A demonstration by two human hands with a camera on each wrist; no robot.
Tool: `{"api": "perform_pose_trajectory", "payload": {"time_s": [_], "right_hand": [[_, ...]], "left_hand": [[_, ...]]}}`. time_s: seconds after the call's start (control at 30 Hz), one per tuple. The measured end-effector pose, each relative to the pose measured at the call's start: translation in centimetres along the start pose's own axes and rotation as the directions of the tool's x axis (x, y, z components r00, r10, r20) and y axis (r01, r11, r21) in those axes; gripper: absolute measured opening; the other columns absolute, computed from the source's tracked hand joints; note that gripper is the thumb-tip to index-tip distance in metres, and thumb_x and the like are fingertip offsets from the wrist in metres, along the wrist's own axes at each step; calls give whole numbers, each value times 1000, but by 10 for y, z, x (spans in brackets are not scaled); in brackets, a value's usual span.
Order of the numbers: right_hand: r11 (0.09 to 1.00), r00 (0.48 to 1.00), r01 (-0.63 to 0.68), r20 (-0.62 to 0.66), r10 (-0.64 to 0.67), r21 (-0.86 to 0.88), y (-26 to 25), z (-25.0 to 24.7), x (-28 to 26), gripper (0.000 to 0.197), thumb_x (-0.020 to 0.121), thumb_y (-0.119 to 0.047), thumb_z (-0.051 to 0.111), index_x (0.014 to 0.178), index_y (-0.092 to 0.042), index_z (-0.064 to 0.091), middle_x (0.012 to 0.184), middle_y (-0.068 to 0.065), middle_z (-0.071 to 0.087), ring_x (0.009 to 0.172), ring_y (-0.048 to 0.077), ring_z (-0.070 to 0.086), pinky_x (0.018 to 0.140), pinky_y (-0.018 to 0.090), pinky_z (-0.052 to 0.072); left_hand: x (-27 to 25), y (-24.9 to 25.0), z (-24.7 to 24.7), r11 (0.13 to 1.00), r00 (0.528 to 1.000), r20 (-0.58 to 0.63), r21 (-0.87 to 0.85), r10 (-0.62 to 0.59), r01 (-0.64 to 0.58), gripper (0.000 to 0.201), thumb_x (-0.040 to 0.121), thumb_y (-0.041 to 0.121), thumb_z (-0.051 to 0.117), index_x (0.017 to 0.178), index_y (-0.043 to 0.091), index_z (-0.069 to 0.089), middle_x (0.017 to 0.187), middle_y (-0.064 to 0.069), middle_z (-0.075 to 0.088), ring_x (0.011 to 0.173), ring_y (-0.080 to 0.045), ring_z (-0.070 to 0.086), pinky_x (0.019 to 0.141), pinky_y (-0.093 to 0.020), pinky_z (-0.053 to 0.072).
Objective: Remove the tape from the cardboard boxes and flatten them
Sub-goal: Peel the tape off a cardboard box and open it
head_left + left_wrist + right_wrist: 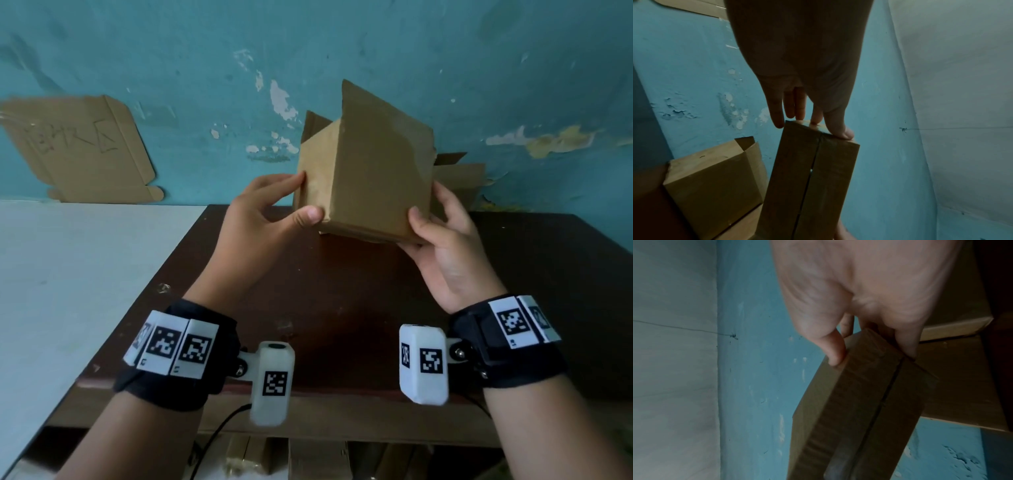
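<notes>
Holding: a small cardboard box [366, 178] is raised above the dark table [342, 308], tilted, between two bare hands, in front of a peeling blue wall [205, 51].
Far left: a flattened cardboard sheet [78, 150] leans against the wall, behind a white surface [68, 274].
Left hand [260, 219]: fingers and thumb curl lightly round the box's left near corner, the thumb on the near face, the fingertips [797, 113] on the left side; the grip is a loose pinch, not a clench.
Box, appearance: plain brown board; top flaps stand open at the far side; the underside shows two flaps meeting at a centre seam [809, 178], and a glossy strip that looks like clear tape [840, 460] lies along it.
Box, handling (judgement): probably light and empty, stiff along its edges, yielding on its faces; smooth tape may be slippery, so the corners are the safest hold, and a lifted tape end the place to pull.
Right hand [442, 246]: it cups the right bottom corner, the thumb pressed on the near face, the fingers wrapped behind.
Far right: further opened cardboard boxes [459, 178] stand against the wall, behind the held box.
</notes>
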State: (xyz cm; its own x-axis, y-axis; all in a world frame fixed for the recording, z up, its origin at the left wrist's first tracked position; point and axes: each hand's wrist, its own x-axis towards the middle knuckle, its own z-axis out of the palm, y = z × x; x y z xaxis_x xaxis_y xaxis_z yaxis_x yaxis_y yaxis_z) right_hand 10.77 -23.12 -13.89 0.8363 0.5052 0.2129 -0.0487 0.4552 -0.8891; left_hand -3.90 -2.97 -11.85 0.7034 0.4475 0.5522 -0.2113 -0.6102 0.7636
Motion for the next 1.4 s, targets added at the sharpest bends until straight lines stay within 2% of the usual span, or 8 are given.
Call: {"api": "perform_pose_trajectory", "payload": {"time_s": [0.13, 0.33, 0.47, 0.6, 0.8, 0.9, 1.1, 1.4], "right_hand": [[999, 999, -22, 26, 23, -45, 0, -6, 1, 44, 102, -3, 51, 142, -21, 53, 136, 3, 67, 129, 26, 61, 107, 56, 49], [999, 998, -31, 59, 30, 12, 0, -12, 3, 42, 103, -1, 46, 141, -18, 54, 144, 8, 60, 133, 29, 58, 107, 59, 47], [996, 996, -21, 84, 13, 90, -1, -16, 4, 46, 102, -1, 45, 145, -17, 51, 147, 9, 57, 134, 29, 57, 106, 57, 49], [992, 996, -18, 90, 7, 124, 0, -17, 5, 47, 101, -1, 44, 145, -17, 52, 149, 9, 56, 136, 30, 56, 106, 56, 49], [993, 996, -8, 85, -2, 115, 1, -16, 5, 47, 102, 0, 43, 146, -16, 51, 147, 6, 58, 135, 28, 57, 105, 55, 50], [995, 996, -20, 84, 12, 94, 2, -15, 5, 44, 103, -2, 43, 142, -19, 54, 146, 5, 59, 133, 27, 58, 103, 53, 53], [999, 998, -25, 54, 23, 39, 4, -13, 7, 45, 102, 0, 46, 141, -21, 56, 143, 3, 62, 132, 26, 59, 107, 55, 49], [998, 998, -56, -6, 56, -5, 13, -2, -7, 50, 102, 2, 48, 145, -21, 53, 136, -1, 67, 127, 22, 62, 109, 54, 47]], "left_hand": [[-4, 9, 5, 997, 997, -26, -45, 68, -69, 64, 72, 40, 82, 129, 15, 68, 135, 1, 61, 110, 10, 63, 93, -13, 52], [-7, 11, 12, 992, 985, -123, -23, 124, -128, 31, 79, 19, 84, 109, 18, 76, 108, 1, 69, 102, 1, 66, 89, -13, 53], [-7, 12, 15, 991, 977, -164, 1, 133, -135, 24, 82, 17, 83, 105, 22, 76, 102, 4, 70, 95, -2, 70, 86, -17, 55], [-8, 12, 19, 996, 983, -181, -83, 22, -37, 46, 81, 24, 83, 125, 20, 70, 110, 5, 74, 97, -2, 71, 91, -21, 57], [-10, 13, 22, 999, 961, -275, -36, -32, 23, 28, 79, 30, 85, 105, 19, 80, 89, 13, 77, 84, -1, 73, 81, -21, 58], [-10, 11, 22, 999, 959, -279, -44, -39, 28, 27, 79, 31, 84, 103, 19, 81, 91, 15, 77, 87, 5, 72, 80, -14, 55], [-3, -5, 21, 990, 972, -198, -85, -128, 113, 27, 84, 23, 82, 111, 21, 78, 92, 16, 76, 92, 3, 72, 89, -21, 57], [-10, -17, 17, 999, 999, -45, 44, 7, -5, 47, 94, -1, 67, 139, 13, 61, 134, 5, 62, 118, -7, 63, 106, -22, 49]]}}
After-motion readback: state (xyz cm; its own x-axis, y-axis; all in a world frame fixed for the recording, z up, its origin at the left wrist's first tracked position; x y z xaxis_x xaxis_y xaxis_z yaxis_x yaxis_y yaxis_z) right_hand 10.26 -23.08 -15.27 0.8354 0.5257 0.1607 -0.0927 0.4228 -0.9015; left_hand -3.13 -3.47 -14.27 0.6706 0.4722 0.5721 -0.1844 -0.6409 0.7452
